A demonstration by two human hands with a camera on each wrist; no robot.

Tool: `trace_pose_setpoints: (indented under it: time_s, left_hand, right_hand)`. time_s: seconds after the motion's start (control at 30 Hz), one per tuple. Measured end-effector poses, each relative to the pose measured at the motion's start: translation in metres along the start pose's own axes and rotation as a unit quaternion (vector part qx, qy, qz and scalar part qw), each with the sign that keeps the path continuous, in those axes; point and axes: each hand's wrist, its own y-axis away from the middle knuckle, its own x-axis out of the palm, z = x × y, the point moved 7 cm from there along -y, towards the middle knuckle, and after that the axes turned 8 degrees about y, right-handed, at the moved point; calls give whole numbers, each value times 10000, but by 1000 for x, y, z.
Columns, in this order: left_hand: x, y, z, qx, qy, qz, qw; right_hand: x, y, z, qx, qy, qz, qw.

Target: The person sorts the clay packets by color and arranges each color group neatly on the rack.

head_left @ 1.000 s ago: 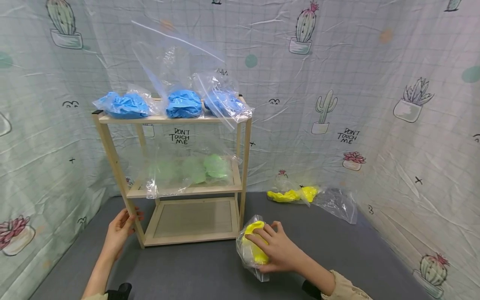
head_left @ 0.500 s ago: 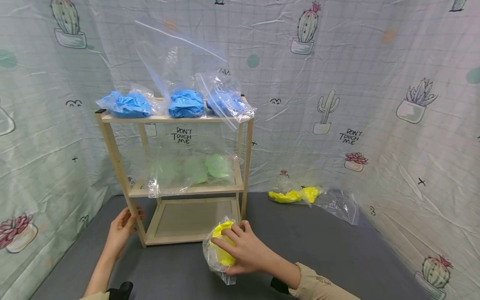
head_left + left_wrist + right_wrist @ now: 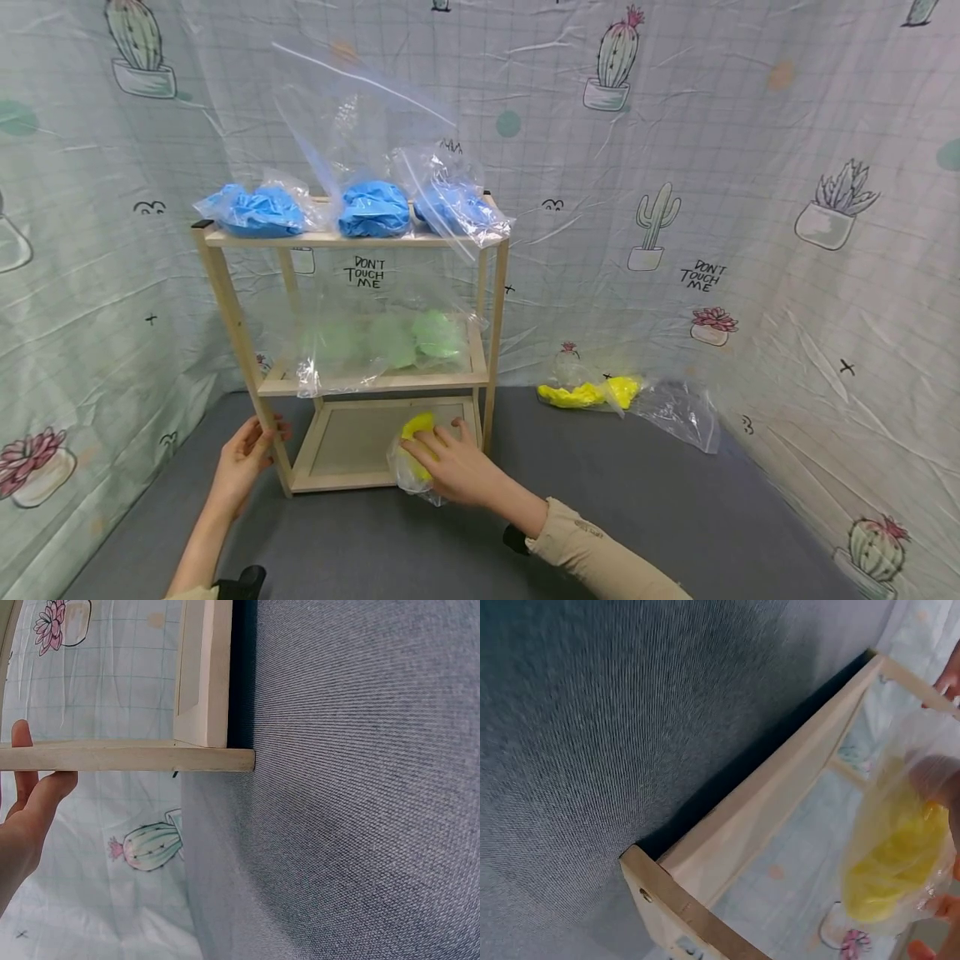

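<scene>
My right hand (image 3: pixel 457 471) grips a clear plastic bag with a soft yellow item inside (image 3: pixel 417 427), holding it at the front right of the bottom shelf (image 3: pixel 345 440) of a wooden rack. In the right wrist view, the yellow bag (image 3: pixel 892 862) hangs over the shelf opening, with fingertips (image 3: pixel 946 906) along its side. At the rack's left front leg (image 3: pixel 234 321), low down, my left hand (image 3: pixel 242 467) holds on with thumb and fingers on either side. The left wrist view shows that leg (image 3: pixel 127 757) between the thumb and fingers.
Several bags with blue contents (image 3: pixel 375 208) lie on the top shelf; a tall clear bag rises there. Bags with green contents (image 3: pixel 435 335) sit on the middle shelf. Another yellow bag (image 3: pixel 588 393) lies on the grey table (image 3: pixel 637 500) by the patterned curtain (image 3: pixel 570 292).
My right hand has carried the yellow bag leftward from beside the rack, then forward over the front of the bottom shelf. The left hand stays on the leg.
</scene>
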Motion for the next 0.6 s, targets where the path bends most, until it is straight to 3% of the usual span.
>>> trace_pose_setpoints:
  time_s: [0.27,0.6]
  left_hand:
    - [1,0,0,-6,54,34,10000]
    - [1,1,-1,26,12,76,10000]
  right_hand:
    - [23,-8,-1,39,348,272,9990]
    - [41,-2,3,23,726,352,9967]
